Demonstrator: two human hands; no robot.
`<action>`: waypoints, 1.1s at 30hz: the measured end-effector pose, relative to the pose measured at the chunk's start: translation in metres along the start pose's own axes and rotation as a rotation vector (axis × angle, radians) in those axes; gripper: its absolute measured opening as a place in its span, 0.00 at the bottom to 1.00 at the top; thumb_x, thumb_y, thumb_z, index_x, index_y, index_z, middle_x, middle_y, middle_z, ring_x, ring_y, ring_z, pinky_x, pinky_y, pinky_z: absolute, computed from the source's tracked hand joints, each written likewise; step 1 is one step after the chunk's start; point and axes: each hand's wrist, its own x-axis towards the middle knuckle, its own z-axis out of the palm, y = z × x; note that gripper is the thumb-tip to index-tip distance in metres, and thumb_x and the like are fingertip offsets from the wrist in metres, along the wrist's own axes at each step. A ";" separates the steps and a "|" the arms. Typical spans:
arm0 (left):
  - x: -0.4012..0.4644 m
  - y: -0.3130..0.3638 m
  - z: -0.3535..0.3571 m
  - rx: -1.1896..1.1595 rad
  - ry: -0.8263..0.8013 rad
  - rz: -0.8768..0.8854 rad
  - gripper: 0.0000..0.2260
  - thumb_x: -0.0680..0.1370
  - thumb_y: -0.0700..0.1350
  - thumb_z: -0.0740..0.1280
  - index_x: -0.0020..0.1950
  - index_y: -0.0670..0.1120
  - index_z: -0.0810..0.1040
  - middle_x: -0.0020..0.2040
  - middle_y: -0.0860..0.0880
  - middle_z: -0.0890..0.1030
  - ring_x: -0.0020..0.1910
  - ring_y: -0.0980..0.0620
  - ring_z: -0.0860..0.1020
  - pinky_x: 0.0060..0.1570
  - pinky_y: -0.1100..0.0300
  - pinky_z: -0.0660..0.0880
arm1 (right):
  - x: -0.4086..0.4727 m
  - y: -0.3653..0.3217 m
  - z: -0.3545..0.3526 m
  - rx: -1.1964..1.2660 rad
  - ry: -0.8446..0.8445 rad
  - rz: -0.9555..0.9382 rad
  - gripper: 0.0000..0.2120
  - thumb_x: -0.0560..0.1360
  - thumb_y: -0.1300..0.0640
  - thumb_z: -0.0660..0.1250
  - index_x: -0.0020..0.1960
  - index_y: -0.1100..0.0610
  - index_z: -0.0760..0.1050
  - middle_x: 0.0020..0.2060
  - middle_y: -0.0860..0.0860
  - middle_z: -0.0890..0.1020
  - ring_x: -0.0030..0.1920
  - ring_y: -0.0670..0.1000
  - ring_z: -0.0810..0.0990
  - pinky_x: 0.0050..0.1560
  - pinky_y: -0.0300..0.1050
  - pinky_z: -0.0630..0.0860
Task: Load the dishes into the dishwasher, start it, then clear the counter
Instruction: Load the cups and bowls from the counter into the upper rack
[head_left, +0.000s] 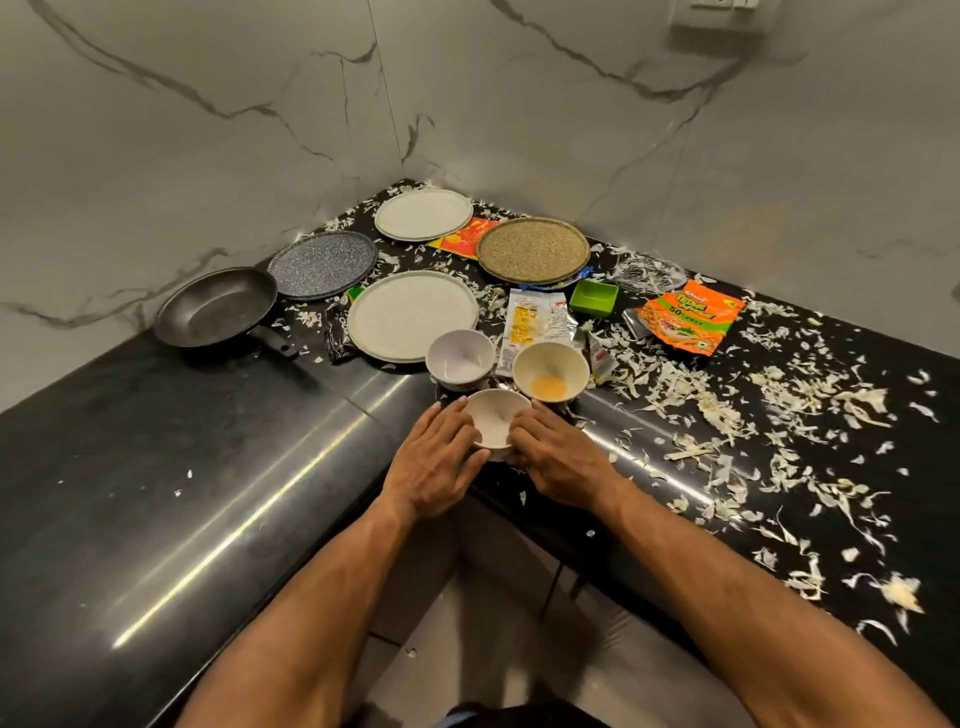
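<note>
I see both hands on a small white bowl (493, 421) at the inner corner of the black counter (156, 467): my left hand (436, 457) cups its left side and my right hand (558, 460) cups its right side, fingers curled against the rim, the bowl between them and resting on the counter edge. Just beyond the fingertips stand two more bowls, a white bowl (460, 358) ahead of the left hand and a cream bowl with orange residue (550, 371) ahead of the right hand, both close to the held bowl. Farther out past the left hand lies a large white plate (413, 314), then a speckled grey plate (322, 265) and a black frying pan (218, 306) off to the left. Beyond the right hand sit a brown speckled plate (532, 249), a green square container (594, 297) and an orange noodle packet (685, 317). A second white plate (423, 214) lies farthest away in the corner. Pale vegetable scraps (727, 410) litter the counter to the right of my right hand.
</note>
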 end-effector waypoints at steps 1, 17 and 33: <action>0.002 0.000 -0.002 -0.010 0.031 0.011 0.16 0.82 0.54 0.54 0.51 0.45 0.76 0.56 0.45 0.78 0.68 0.45 0.71 0.71 0.49 0.61 | 0.001 -0.002 -0.003 0.014 0.026 0.002 0.09 0.78 0.54 0.57 0.48 0.58 0.73 0.46 0.55 0.78 0.50 0.56 0.77 0.65 0.56 0.73; 0.040 0.054 -0.034 -0.549 0.201 -0.154 0.16 0.81 0.53 0.51 0.41 0.45 0.69 0.38 0.47 0.70 0.38 0.51 0.68 0.38 0.58 0.64 | -0.012 -0.062 -0.048 0.434 0.369 0.628 0.11 0.80 0.48 0.56 0.40 0.50 0.65 0.32 0.45 0.71 0.32 0.47 0.70 0.33 0.48 0.66; 0.011 0.180 -0.019 -0.855 -0.077 -0.182 0.15 0.79 0.54 0.51 0.37 0.50 0.69 0.35 0.46 0.77 0.37 0.43 0.76 0.37 0.52 0.68 | -0.120 -0.121 -0.071 0.359 0.726 1.181 0.16 0.78 0.50 0.56 0.34 0.55 0.71 0.27 0.46 0.73 0.28 0.44 0.69 0.30 0.39 0.64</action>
